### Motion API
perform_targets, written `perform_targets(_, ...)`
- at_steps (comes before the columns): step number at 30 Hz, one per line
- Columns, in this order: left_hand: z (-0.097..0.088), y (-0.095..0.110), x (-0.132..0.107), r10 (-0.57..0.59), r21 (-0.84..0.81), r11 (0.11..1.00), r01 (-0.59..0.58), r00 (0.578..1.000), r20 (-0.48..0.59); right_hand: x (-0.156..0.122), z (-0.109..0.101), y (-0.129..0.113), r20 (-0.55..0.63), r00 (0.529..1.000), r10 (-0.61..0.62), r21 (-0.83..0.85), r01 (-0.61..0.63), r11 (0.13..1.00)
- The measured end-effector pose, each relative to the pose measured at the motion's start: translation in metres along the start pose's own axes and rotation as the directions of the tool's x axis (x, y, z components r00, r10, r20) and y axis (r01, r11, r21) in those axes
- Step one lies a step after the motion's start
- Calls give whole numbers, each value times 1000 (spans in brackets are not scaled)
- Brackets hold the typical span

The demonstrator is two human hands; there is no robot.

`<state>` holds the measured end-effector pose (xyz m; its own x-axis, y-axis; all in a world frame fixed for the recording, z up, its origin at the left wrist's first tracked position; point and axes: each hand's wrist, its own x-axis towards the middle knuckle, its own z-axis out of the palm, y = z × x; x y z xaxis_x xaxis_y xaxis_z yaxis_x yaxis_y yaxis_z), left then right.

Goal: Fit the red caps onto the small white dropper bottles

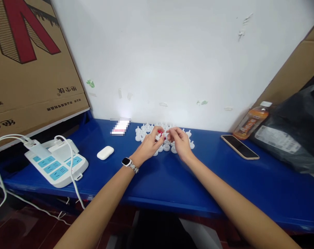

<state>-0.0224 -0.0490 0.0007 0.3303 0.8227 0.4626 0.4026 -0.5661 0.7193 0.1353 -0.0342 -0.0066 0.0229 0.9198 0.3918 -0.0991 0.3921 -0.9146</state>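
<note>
Many small white plastic pieces, each with a round base and a thin stem, stand in a cluster on the blue table near the wall. My left hand, with a watch on its wrist, is over the cluster's middle. Its thumb and forefinger are closed around a white plastic piece. Something small and red shows right by those fingertips. Facing it, my right hand has its thumb and fingers pinched together close to the red part. What lies between the right fingertips is too small to make out.
On the blue table, a white power strip with cables and a white earbud case lie left. A phone, an orange drink bottle and a dark plastic bag are right. A cardboard box leans at left.
</note>
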Motion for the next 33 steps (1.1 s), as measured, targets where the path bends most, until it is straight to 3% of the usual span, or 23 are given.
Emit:
perform_targets(8, 0, 2, -3, -18, 54, 998, 18, 1000, -3, 0, 2, -4, 87, 996, -21, -117, 31, 993)
perform_targets(12, -7, -9, -2, -37, 50, 998, 37, 999, -10, 14, 5, -8, 234, 972, 15, -128, 15, 992)
perform_targets(16, -15, -22, 1, -34, 89, 996, 32, 999, 15, 39, 17, -13, 390, 917, 83, -156, -23, 988)
perform_targets(18, -19, -29, 3, -53, 133, 989, 60, 997, -53, 60, 25, -11, 428, 901, 70, -203, 21, 979)
perform_targets(20, -23, -37, 5, -81, 189, 975, 113, 982, -170, 86, 35, -5, 399, 917, -2, -280, 124, 952)
perform_targets(23, -29, -47, 7, -110, 266, 947, 181, 959, -262, 130, 53, 14, 317, 945, -86, -521, 249, 816)
perform_targets(28, -36, -56, 6, -169, 357, 898, 255, 952, -256, 179, 83, 53, 286, 954, 94, -839, 202, 506)
perform_targets(33, -31, -57, 5, -167, 397, 886, 240, 963, -210, 188, 102, 70, 292, 937, 189, -878, 184, 442)
